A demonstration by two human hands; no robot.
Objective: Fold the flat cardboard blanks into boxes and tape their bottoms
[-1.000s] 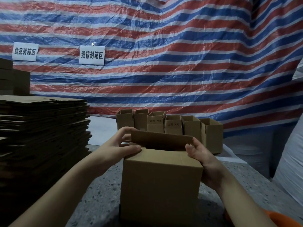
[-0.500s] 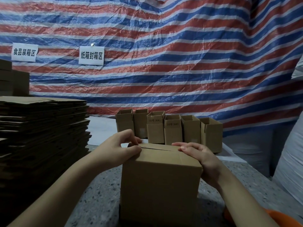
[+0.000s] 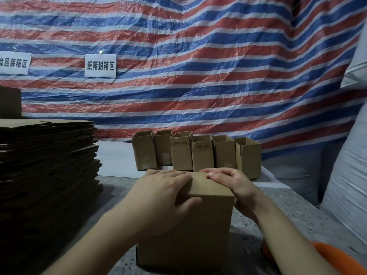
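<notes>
Both hands hold the box (image 3: 190, 225) at its top. Left hand (image 3: 164, 193) lies flat on the folded top flaps, fingers straight and pressing down, with the thumb on the near face. Right hand (image 3: 236, 185) grips the top right edge, its fingers (image 3: 216, 173) curled over onto the top. So the left grip is wide and flat, and the right grip is closed round the edge.

That box stands upright on the speckled surface (image 3: 117, 205), in the middle near the person. At 12 o'clock from it, a row of small open boxes (image 3: 196, 153) stands close together. At 9 o'clock sits a tall stack of flat cardboard blanks (image 3: 47, 155). Behind everything hangs a striped tarp (image 3: 198, 66) with two white signs (image 3: 100, 65). At 4 o'clock an orange thing (image 3: 335, 259) peeks in; what it is cannot be told.
</notes>
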